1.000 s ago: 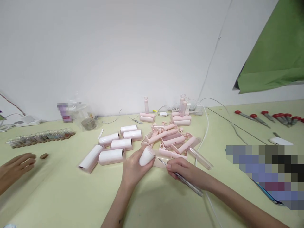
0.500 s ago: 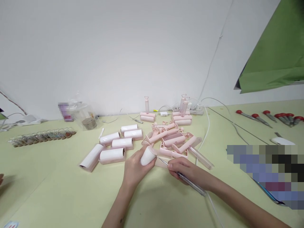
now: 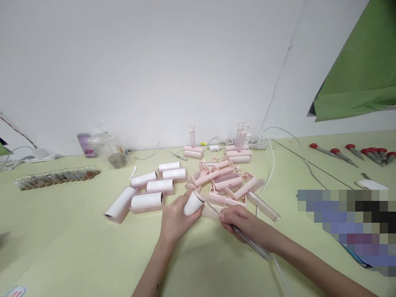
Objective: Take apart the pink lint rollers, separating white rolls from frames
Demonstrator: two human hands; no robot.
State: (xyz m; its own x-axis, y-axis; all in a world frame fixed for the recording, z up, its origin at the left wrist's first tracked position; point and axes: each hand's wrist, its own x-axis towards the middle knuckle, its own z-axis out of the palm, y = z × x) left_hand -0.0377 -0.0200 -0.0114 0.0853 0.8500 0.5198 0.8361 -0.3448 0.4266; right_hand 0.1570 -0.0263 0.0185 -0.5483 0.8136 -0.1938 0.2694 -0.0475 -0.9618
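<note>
My left hand (image 3: 177,218) is wrapped around a white lint roller refill (image 3: 192,204), tilted so its hollow end faces right. My right hand (image 3: 244,222) grips a slim silvery tool with a thin tip (image 3: 215,208); its exact kind is unclear. The tip is close to the roll's open end, and whether they touch cannot be made out. Beyond my hands lies a heap of pink lint roller parts (image 3: 227,183), with handles and frames mixed together. Several white lint rolls (image 3: 147,202) in pinkish clear covers lie left of my left hand.
Pink rollers (image 3: 193,152) stand near the wall beside a power strip (image 3: 258,146). A white cable (image 3: 272,161) loops past the heap. Red-ended tools (image 3: 343,156) lie at right. Small glass jars (image 3: 58,178) and a plastic bag (image 3: 114,154) are at left.
The held roll's end looked pale and covered before; its dark hollow now shows. The tool tip has shifted slightly right, away from the roll. A hand at the far left edge has gone from view.
</note>
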